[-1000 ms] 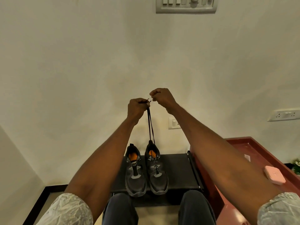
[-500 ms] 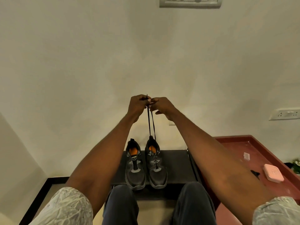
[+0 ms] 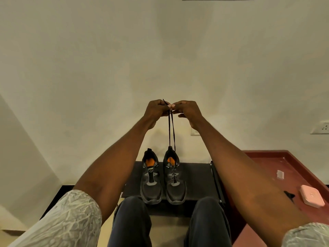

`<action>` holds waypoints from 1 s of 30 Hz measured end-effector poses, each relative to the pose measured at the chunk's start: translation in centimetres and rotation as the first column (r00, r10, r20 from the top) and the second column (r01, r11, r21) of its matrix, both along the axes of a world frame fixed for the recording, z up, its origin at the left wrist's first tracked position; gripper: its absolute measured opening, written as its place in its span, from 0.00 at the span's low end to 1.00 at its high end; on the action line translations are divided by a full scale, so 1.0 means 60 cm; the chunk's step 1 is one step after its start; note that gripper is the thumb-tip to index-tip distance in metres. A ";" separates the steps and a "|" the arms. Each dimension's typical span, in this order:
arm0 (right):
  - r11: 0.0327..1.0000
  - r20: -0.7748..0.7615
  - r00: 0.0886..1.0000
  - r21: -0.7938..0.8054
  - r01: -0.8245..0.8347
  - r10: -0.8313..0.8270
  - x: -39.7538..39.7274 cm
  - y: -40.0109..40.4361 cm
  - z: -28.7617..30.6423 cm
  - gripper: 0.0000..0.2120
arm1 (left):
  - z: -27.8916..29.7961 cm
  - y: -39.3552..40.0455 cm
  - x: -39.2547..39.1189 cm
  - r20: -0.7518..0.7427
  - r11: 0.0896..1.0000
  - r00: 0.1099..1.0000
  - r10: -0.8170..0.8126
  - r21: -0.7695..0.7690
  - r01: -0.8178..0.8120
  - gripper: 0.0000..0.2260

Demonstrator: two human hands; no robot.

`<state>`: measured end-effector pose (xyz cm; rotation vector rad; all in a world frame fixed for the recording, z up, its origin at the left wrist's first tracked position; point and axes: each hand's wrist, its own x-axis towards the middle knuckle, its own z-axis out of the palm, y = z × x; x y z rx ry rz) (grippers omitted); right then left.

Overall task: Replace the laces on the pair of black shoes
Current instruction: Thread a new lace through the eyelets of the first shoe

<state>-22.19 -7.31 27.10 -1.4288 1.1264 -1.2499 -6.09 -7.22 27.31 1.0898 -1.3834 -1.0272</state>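
Two black shoes with orange insoles stand side by side on a low dark stand (image 3: pixel 195 177). The left shoe (image 3: pixel 151 180) shows no lace. The right shoe (image 3: pixel 174 179) is laced, and both ends of its black lace (image 3: pixel 171 129) run straight up from its collar. My left hand (image 3: pixel 156 111) and my right hand (image 3: pixel 187 111) are raised high above the shoe, fingertips meeting. Each pinches the lace ends at the top, and a short tip sticks up above the left thumb.
A pale wall stands close behind the stand. To the right lies a red surface (image 3: pixel 267 163) with a pink case (image 3: pixel 311 196), a small white piece (image 3: pixel 280 174) and a small black item (image 3: pixel 289 195). My knees (image 3: pixel 131 218) are below the stand.
My hands have come together from slightly apart, both now pinching the lace ends at one point. The view has tilted a little downward.
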 end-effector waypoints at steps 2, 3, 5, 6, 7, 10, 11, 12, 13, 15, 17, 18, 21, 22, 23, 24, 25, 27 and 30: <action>1.000 0.013 0.999 -0.002 0.031 -0.031 0.001 -0.003 0.000 0.06 | -0.001 -0.001 -0.005 0.003 1.000 1.000 -0.015 0.007 0.015 0.02; 0.999 0.032 0.999 -0.003 0.039 -0.039 0.003 -0.003 0.000 0.04 | -0.002 -0.003 -0.007 -0.001 1.000 1.000 -0.021 0.008 0.021 0.03; 0.998 0.058 0.996 -0.010 0.062 -0.061 0.007 -0.005 0.001 0.03 | -0.005 -0.007 -0.008 -0.008 0.999 0.999 -0.039 0.001 0.039 0.03; 0.997 0.063 0.995 -0.021 0.078 -0.077 0.009 -0.007 0.001 0.03 | -0.005 -0.010 -0.007 -0.006 0.999 0.999 -0.050 -0.006 0.050 0.03; 0.995 0.066 0.994 -0.028 0.093 -0.091 0.009 -0.010 0.000 0.03 | -0.007 -0.014 -0.007 0.006 0.998 0.998 -0.055 -0.014 0.055 0.04; 0.998 0.078 0.995 -0.012 0.059 -0.058 0.003 -0.025 -0.010 0.04 | -0.005 -0.024 -0.008 0.063 0.998 0.998 -0.019 -0.051 0.022 0.05; 1.000 0.080 0.997 0.009 0.017 -0.018 0.001 -0.029 -0.016 0.06 | -0.005 -0.029 -0.009 0.064 0.998 0.998 0.000 -0.068 0.004 0.04; 0.999 0.075 0.997 0.035 -0.031 0.028 0.000 -0.034 -0.024 0.08 | -0.007 -0.035 -0.009 0.051 0.997 0.999 0.019 -0.079 -0.015 0.04; 0.996 0.065 0.996 0.057 -0.072 0.068 0.000 -0.037 -0.034 0.09 | -0.010 -0.038 -0.009 0.033 0.996 0.999 0.034 -0.085 -0.031 0.04; 0.992 0.062 0.993 0.067 -0.107 0.103 0.003 -0.043 -0.050 0.08 | -0.018 -0.043 -0.009 -0.006 0.996 0.999 0.049 -0.080 -0.049 0.03; 0.993 0.099 0.991 0.065 -0.094 0.087 0.008 -0.049 -0.057 0.09 | -0.028 -0.048 -0.007 -0.041 0.995 0.997 0.059 -0.074 -0.062 0.02; 0.995 0.111 0.991 0.067 -0.080 0.072 0.010 -0.049 -0.059 0.09 | -0.032 -0.049 -0.007 -0.051 0.994 0.996 0.069 -0.079 -0.072 0.02; 0.994 0.089 0.995 0.090 -0.058 0.050 0.010 -0.054 -0.060 0.08 | -0.040 -0.054 -0.008 -0.042 0.975 0.984 0.171 -0.140 -0.175 0.01; 0.994 0.056 0.997 0.093 -0.059 0.054 0.010 -0.054 -0.060 0.07 | -0.041 -0.057 -0.008 -0.018 0.961 0.975 0.223 -0.163 -0.223 0.01; 0.994 0.014 0.998 0.089 -0.061 0.060 0.010 -0.054 -0.059 0.06 | -0.042 -0.060 -0.008 0.020 0.947 0.962 0.271 -0.184 -0.262 0.01; 0.996 -0.034 0.998 0.075 -0.058 0.061 0.009 -0.053 -0.057 0.06 | -0.042 -0.064 -0.008 0.074 0.934 0.947 0.313 -0.202 -0.293 0.02; 0.997 -0.080 0.996 0.053 -0.047 0.051 0.009 -0.052 -0.055 0.06 | -0.042 -0.067 -0.009 0.140 0.923 0.925 0.352 -0.219 -0.318 0.02; 1.000 -0.148 0.989 -0.001 0.008 -0.008 0.010 -0.051 -0.047 0.05 | -0.043 -0.074 -0.008 0.260 0.910 0.881 0.396 -0.237 -0.339 0.04; 0.988 -0.136 0.980 -0.057 0.142 -0.148 0.007 -0.053 -0.036 0.01 | -0.035 -0.076 -0.007 0.401 0.943 0.856 0.326 -0.196 -0.268 0.07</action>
